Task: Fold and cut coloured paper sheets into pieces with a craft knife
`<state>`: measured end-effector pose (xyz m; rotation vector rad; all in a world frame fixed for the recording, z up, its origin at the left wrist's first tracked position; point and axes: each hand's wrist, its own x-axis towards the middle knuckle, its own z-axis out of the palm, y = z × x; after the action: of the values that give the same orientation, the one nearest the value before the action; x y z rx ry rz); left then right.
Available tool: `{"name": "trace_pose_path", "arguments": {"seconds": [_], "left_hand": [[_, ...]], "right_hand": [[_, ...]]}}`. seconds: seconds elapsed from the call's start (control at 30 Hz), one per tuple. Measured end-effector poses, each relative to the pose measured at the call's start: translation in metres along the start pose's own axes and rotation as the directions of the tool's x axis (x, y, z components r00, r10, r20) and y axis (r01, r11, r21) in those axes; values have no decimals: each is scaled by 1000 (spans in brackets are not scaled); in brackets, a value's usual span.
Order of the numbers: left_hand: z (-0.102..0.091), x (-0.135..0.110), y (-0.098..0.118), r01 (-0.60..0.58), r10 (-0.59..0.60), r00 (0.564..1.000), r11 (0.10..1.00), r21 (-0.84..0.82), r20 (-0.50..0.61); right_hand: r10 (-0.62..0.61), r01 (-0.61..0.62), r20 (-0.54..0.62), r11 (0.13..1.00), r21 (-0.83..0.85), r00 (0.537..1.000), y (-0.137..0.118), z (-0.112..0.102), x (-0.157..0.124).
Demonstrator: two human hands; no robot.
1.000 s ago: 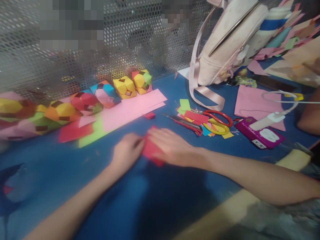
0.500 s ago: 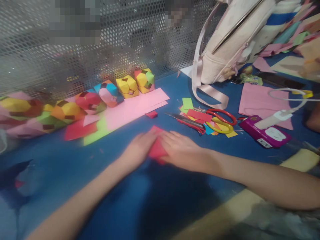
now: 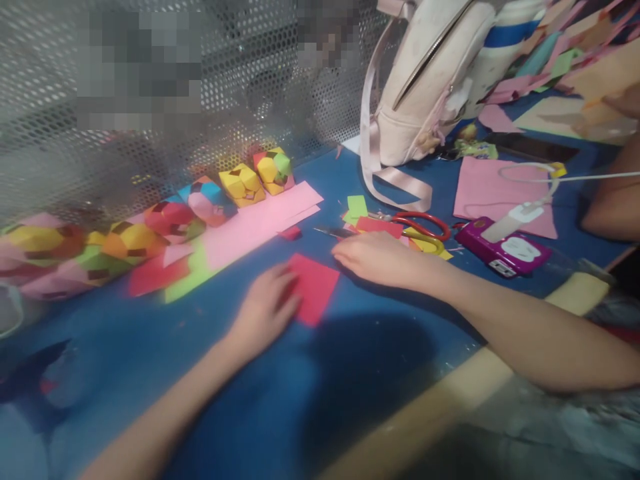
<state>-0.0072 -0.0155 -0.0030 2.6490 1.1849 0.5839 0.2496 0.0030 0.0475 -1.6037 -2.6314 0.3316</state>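
A square of red paper [image 3: 316, 288] lies flat on the blue table in front of me. My left hand [image 3: 266, 303] is at its left edge, fingers bent and thumb apart, holding the sheet there; blur softens the fingertips. To the right, my right hand [image 3: 373, 259] has its fingers curled together over the handles of a pair of scissors [image 3: 333, 232], whose blade points left. The handles under that hand are hidden. Beside it lie red-handled scissors [image 3: 425, 223], a yellow handle [image 3: 430, 247] and small paper scraps [image 3: 357, 208].
Folded paper balls [image 3: 243, 185] line the mesh partition [image 3: 225, 87]. Pink strips [image 3: 260, 223] lie before them. A pale bag [image 3: 410, 107] stands at the back, its strap on the table. A purple device [image 3: 503, 248] and pink sheets [image 3: 473, 183] lie right, near another person's arm [image 3: 615, 200].
My right hand has left the red paper and moved right onto the scissors. My left hand stays at the paper's left edge, and the sheet is now largely uncovered. The view has shifted slightly.
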Motion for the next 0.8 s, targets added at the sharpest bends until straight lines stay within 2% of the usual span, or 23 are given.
{"name": "trace_pose_path", "arguments": {"seconds": [0.1,0.2,0.43,0.6,0.8], "left_hand": [[2,-9,16,-6,3,998,999,53,64],[7,-13,23,-25,17,995,997,78,97],[4,-10,16,-45,41,996,997,61,74],[3,-11,11,-81,80,996,995,66,27],[5,-10,9,-38,38,999,999,21,-18]], "right_hand": [[12,-11,-31,999,46,999,3,1,1],[-16,23,-62,994,110,998,2,6,2],[-26,59,-98,934,353,995,4,21,10],[9,26,-75,896,443,997,4,21,12],[45,-13,-46,849,528,998,2,19,13]]}}
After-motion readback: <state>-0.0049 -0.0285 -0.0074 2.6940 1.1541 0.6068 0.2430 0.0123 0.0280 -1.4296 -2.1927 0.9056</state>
